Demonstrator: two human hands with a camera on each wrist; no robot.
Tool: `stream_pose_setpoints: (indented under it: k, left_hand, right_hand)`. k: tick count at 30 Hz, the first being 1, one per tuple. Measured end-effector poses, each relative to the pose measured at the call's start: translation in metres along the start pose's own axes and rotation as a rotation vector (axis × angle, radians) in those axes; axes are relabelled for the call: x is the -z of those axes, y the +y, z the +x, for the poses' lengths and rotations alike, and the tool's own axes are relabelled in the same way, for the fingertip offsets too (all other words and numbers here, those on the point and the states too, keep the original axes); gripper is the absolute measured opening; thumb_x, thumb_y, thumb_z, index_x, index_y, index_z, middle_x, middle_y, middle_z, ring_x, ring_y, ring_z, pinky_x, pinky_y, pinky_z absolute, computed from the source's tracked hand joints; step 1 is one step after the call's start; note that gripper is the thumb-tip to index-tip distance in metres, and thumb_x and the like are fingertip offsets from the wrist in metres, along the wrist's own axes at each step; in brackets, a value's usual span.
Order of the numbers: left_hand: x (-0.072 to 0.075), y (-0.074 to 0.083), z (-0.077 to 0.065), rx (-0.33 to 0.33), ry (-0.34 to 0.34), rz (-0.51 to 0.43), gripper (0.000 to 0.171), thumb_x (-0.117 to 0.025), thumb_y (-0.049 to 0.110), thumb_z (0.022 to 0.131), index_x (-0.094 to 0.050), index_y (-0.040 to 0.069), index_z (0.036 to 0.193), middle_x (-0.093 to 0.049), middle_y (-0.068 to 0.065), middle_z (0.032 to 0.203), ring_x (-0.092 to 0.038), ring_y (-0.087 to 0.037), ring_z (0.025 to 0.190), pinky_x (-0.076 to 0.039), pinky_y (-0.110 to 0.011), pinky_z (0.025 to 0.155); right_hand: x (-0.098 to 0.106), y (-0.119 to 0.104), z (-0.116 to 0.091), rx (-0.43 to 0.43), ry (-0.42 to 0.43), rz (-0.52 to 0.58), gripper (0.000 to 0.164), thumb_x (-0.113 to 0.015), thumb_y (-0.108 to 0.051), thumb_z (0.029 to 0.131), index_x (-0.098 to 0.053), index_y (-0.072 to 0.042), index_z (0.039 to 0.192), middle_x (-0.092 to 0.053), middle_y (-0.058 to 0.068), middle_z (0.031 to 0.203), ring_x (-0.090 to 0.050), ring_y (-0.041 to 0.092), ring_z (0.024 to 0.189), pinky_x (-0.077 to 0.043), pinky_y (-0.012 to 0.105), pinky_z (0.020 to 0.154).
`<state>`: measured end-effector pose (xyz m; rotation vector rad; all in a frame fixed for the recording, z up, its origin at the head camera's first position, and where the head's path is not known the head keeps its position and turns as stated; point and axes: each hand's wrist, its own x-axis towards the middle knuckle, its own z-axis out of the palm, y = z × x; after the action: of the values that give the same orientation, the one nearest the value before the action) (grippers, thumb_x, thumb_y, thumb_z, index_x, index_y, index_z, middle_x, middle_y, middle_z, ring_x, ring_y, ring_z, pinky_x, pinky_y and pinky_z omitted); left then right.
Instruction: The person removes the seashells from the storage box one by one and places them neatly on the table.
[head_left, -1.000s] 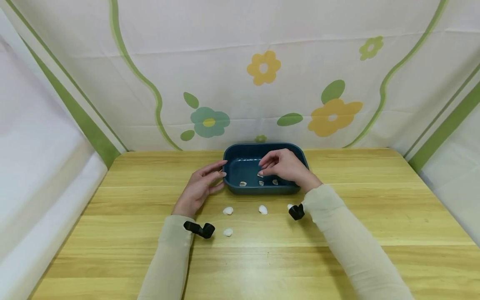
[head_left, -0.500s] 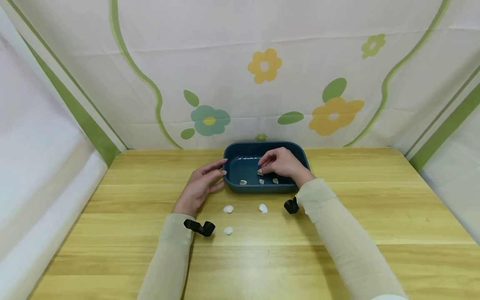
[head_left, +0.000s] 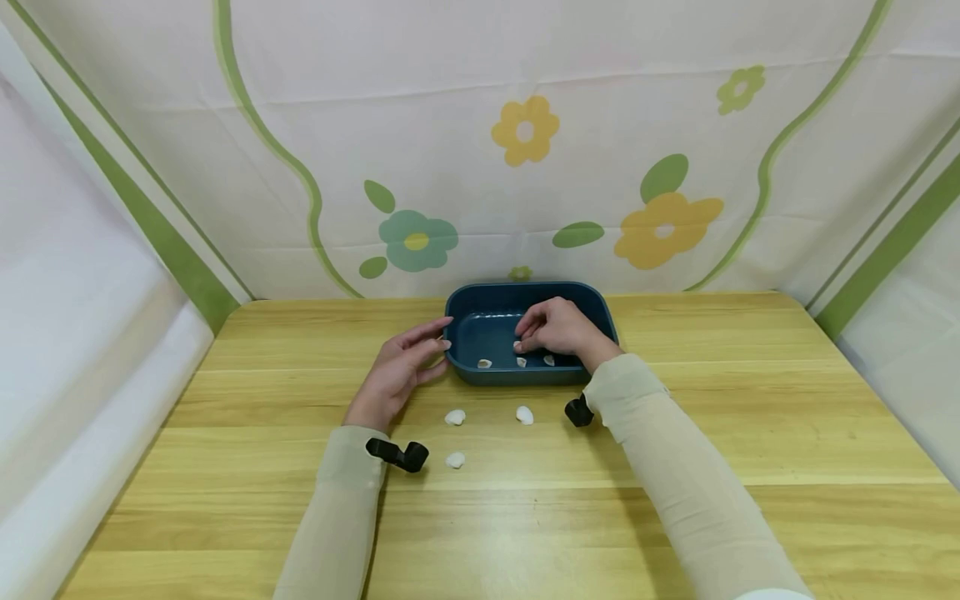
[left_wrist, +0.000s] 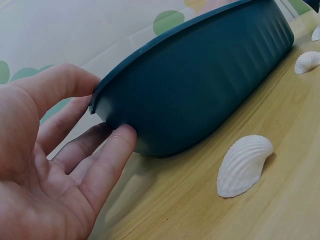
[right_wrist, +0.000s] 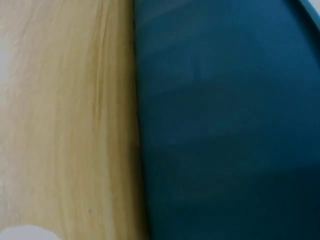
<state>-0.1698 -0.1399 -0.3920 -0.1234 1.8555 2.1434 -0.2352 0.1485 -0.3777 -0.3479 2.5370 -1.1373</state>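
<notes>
A dark blue-green basin (head_left: 480, 377) stands at the table's back edge. My left hand (head_left: 393, 375) touches its left end, fingers loosely extended; in the left wrist view, fingertips (left_wrist: 125, 134) rest against the outer wall and rim. Inside the basin, my right hand (head_left: 562, 327) pinches a small seashell (head_left: 517, 345), mostly covered by the fingers. Three more shells lie along the basin's near side, one being the left shell (head_left: 484, 363). On the table in front are a white ribbed seashell (left_wrist: 245, 165), a second shell (head_left: 524, 415) and a nearer shell (head_left: 455, 460).
The wooden table (head_left: 480, 533) meets a flower-printed cloth (head_left: 450, 150) behind the basin, with white cloth at both sides. Black wrist cameras sit on both sleeves, the right camera (head_left: 579, 411) close to the basin's front. The right wrist view shows only wall, table and part of a shell (right_wrist: 30, 233).
My right forearm has shifted slightly left, and its wrist camera now hides a table shell that showed earlier. The pinched shell has become more covered by the fingers. My left hand stays put.
</notes>
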Motion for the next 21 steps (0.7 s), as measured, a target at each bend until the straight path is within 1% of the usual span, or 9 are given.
stream_pose_setpoints:
  k: [5,12,21]
  left_hand:
    - [-0.0003,-0.0002,0.0001,-0.003,0.002,-0.004,0.049,-0.065,0.009,0.105,-0.061,0.015,0.154,-0.049,0.001,0.166,-0.064,-0.008,0.121,-0.063,-0.026,0.094]
    - [-0.0003,0.0006,-0.0013,-0.002,-0.003,0.002,0.049,-0.065,0.01,0.106,-0.061,0.016,0.154,-0.049,0.001,0.166,-0.063,-0.009,0.122,-0.063,-0.027,0.096]
    - [-0.0003,0.0002,-0.0001,0.0,-0.003,-0.006,0.049,-0.065,0.009,0.106,-0.061,0.015,0.154,-0.049,0.001,0.166,-0.065,-0.007,0.117,-0.063,-0.026,0.093]
  right_hand:
    - [-0.0012,0.0006,0.0007,-0.001,0.003,-0.024,0.018,-0.089,-0.018,0.09,-0.082,-0.01,0.105,-0.077,0.004,0.096,-0.07,0.018,0.087,-0.059,0.037,0.086]
    - [-0.0014,-0.0011,-0.0005,-0.007,0.004,-0.046,0.017,-0.088,-0.017,0.09,-0.082,-0.011,0.105,-0.078,0.004,0.096,-0.071,0.018,0.086,-0.059,0.037,0.087]
    - [-0.0019,-0.0033,-0.0014,-0.019,0.008,-0.057,0.016,-0.087,-0.015,0.091,-0.083,-0.009,0.105,-0.079,0.004,0.096,-0.07,0.017,0.087,-0.059,0.038,0.089]
